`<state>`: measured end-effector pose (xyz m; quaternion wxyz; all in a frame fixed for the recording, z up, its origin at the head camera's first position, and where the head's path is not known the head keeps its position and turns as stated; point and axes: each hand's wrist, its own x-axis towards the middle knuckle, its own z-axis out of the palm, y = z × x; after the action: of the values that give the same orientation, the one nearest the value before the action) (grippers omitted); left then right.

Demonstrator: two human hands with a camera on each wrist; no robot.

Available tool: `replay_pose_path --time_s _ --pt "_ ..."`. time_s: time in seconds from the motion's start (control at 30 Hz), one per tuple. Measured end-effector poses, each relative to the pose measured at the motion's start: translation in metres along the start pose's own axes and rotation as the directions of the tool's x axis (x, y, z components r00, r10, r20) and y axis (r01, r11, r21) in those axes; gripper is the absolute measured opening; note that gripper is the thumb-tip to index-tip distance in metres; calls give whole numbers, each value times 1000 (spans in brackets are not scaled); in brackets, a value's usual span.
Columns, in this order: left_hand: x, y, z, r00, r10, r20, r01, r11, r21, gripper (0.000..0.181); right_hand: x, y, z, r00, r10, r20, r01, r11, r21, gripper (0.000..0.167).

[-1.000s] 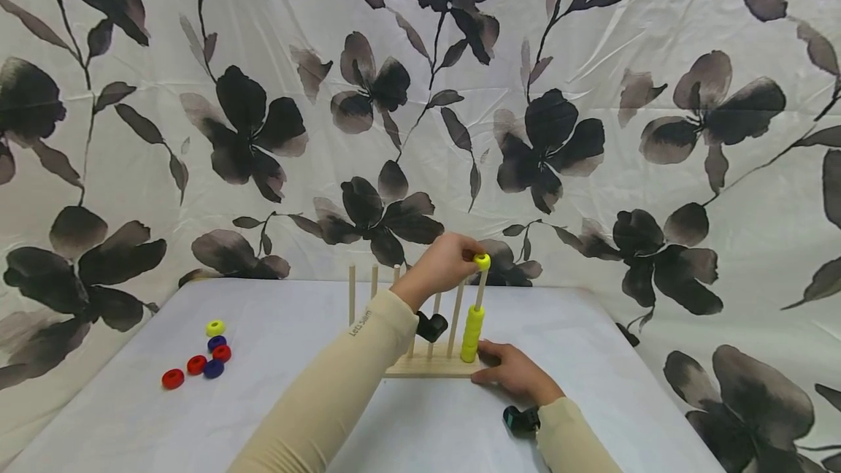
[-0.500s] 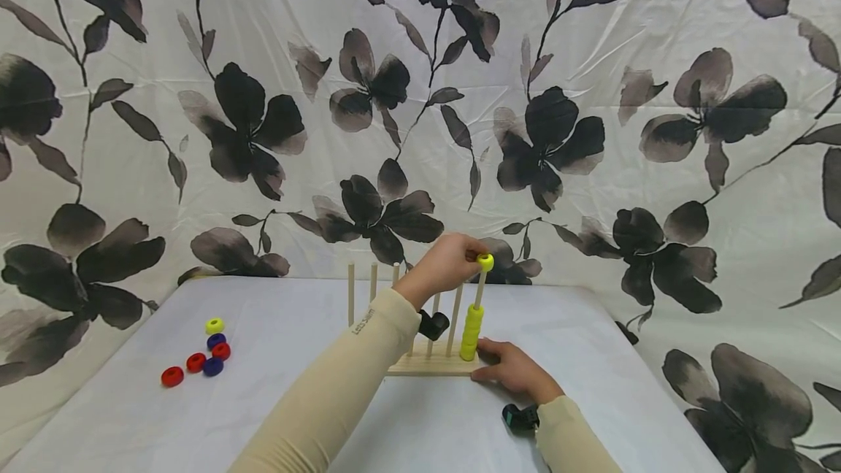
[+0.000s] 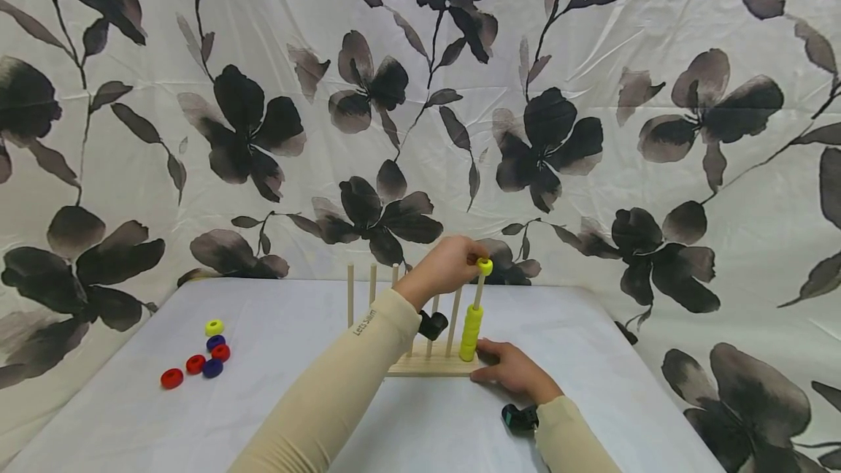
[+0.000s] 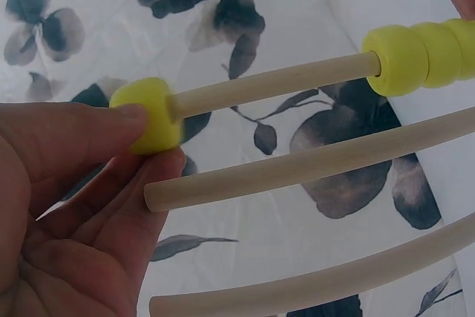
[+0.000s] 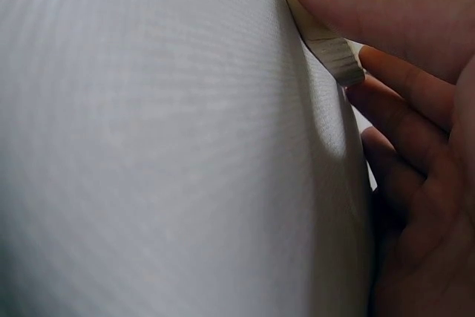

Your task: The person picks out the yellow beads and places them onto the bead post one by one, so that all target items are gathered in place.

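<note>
At the top of the rightmost peg [image 4: 297,79], my left hand [image 3: 447,263] pinches a yellow bead [image 4: 152,115] between thumb and fingers. The peg's tip meets the bead's hole in the left wrist view. Lower on that peg, several yellow beads [image 3: 471,333] are stacked down to the base. My right hand [image 3: 515,369] holds the right end of the wooden peg stand's base [image 3: 430,365], thumb along the front edge and fingers around the end. The right wrist view shows the thumb [image 5: 386,12] on this base end [image 5: 338,57]. My left forearm hides part of the stand.
Left on the white-covered table [image 3: 289,327] lie loose beads: a yellow one [image 3: 214,327], two blue ones [image 3: 213,367] and three red ones [image 3: 172,378]. Bare upright pegs [image 3: 351,294] stand left of the stacked one. A flowered cloth [image 3: 276,20] hangs behind.
The yellow bead in my left hand has shifted slightly right, then a little down at the peg's top. My right hand stays on the base.
</note>
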<state>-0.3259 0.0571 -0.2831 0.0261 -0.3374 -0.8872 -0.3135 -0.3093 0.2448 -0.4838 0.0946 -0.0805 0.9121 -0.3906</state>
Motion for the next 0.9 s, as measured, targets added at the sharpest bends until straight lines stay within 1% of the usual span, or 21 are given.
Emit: replay_pose_path --time_s 0.33,0.53,0.63,0.77,0.9 --pt "-3 -1 -1 1000 7 -20 -7 1000 4 32 0 0 1 1000 -5 -3 5 1000 -9 73" --pt "-7 -3 -7 998 21 -53 -20 999 28 32 -1 -1 0 1000 -16 -1 16 999 -38 73" --pt "-10 -7 -11 997 23 -72 -21 999 30 33 0 -1 0 1000 -19 -2 19 999 -45 73" --pt "-14 -13 -15 996 3 -85 -3 1000 2 33 1 0 0 1000 -13 -3 13 999 -53 73" --pt "-20 -20 -21 995 -13 -94 14 1000 5 32 1 1 1 1000 -5 1 5 998 -57 73"
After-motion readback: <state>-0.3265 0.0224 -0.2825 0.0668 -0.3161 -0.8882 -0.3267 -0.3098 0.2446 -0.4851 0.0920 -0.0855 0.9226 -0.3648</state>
